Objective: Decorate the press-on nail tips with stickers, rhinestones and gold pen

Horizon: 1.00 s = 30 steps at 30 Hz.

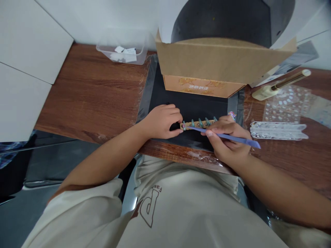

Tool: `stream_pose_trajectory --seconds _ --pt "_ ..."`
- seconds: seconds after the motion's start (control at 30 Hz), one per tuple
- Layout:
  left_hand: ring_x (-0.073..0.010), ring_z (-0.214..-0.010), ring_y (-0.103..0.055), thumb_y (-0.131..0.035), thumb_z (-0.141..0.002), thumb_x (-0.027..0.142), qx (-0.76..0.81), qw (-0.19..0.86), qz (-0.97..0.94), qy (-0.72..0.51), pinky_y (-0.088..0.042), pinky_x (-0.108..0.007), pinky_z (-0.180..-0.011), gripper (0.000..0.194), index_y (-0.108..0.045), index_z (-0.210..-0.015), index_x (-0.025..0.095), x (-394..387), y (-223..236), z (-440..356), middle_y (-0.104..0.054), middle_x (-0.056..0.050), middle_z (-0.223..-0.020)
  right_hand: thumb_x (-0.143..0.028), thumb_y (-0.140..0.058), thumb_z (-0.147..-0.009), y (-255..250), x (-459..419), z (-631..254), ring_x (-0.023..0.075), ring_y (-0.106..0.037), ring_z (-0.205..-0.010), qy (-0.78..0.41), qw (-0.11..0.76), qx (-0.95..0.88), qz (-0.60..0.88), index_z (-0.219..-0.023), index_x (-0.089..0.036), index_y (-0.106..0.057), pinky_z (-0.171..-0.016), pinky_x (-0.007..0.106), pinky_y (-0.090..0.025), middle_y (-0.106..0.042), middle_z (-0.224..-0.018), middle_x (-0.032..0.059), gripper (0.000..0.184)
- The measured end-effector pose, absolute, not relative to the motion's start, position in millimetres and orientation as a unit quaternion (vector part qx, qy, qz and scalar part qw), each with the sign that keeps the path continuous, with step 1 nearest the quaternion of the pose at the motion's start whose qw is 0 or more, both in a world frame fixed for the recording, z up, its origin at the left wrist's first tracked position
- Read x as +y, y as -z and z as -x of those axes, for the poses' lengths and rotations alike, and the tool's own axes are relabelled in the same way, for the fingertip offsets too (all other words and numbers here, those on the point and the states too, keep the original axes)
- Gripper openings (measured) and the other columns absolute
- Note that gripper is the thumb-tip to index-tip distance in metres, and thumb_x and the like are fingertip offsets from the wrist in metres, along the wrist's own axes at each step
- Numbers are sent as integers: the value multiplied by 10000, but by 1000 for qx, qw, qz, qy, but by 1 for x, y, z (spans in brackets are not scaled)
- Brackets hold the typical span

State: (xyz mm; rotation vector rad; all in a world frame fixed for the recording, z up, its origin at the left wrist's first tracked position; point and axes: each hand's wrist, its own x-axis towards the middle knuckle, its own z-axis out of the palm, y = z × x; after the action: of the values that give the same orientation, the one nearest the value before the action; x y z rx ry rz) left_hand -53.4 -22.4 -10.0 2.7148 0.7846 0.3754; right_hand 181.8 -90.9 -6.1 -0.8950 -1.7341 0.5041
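My left hand [161, 121] is curled and pinches the left end of a thin strip [199, 123] that carries several small teal false nails. The strip lies on a black mat [157, 93]. My right hand [227, 136] grips a slim blue-violet tool [232, 137] like a pen. The tool's tip touches the leftmost nail on the strip, right beside my left fingertips.
An open cardboard box [219, 62] stands behind the mat. A clear plastic tub [121, 51] sits at the back left. To the right lie a clear blister tray [279, 131], a patterned plastic bag [292, 103] and a cream bottle with a gold cap [279, 84].
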Motion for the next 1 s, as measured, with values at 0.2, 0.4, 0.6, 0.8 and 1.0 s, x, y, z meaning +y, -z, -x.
stream_pose_trajectory --seconds 0.2,0.4,0.6,0.8,1.0 --pt "-195 -777 -560 -593 -879 404 275 148 -942 -124 -395 -320 -693 230 -655 -861 183 -22 11 54 -656 -54 -815 -113 -709 -802 15 -93 -186 179 -685 -582 -229 534 -713 392 -834 -271 -594 -670 421 -495 -704 -702 -34 199" --pt "-196 -786 -558 -611 -874 399 270 144 -942 -135 -385 -322 -693 223 -657 -866 181 -22 14 55 -652 -50 -816 -121 -709 -812 18 -93 -187 174 -672 -566 -234 541 -705 394 -834 -273 -589 -655 417 -489 -687 -689 -37 195" --pt "-193 -776 -558 -615 -870 388 272 146 -941 -135 -385 -322 -687 210 -660 -854 183 -23 12 54 -660 -49 -815 -108 -706 -809 16 -93 -187 181 -678 -571 -233 534 -710 394 -840 -279 -575 -670 432 -485 -695 -693 -38 218" --pt "-190 -766 -556 -624 -866 392 272 147 -941 -137 -385 -321 -682 217 -660 -852 178 -22 12 54 -658 -47 -808 -75 -710 -795 14 -95 -187 186 -698 -596 -217 534 -722 382 -864 -261 -578 -690 427 -481 -701 -707 -26 239" --pt "-189 -765 -557 -618 -867 380 269 142 -942 -142 -385 -325 -682 206 -662 -852 179 -22 12 55 -657 -42 -805 -81 -725 -790 15 -94 -186 170 -704 -591 -209 534 -728 375 -859 -246 -578 -705 411 -485 -710 -710 -35 232"
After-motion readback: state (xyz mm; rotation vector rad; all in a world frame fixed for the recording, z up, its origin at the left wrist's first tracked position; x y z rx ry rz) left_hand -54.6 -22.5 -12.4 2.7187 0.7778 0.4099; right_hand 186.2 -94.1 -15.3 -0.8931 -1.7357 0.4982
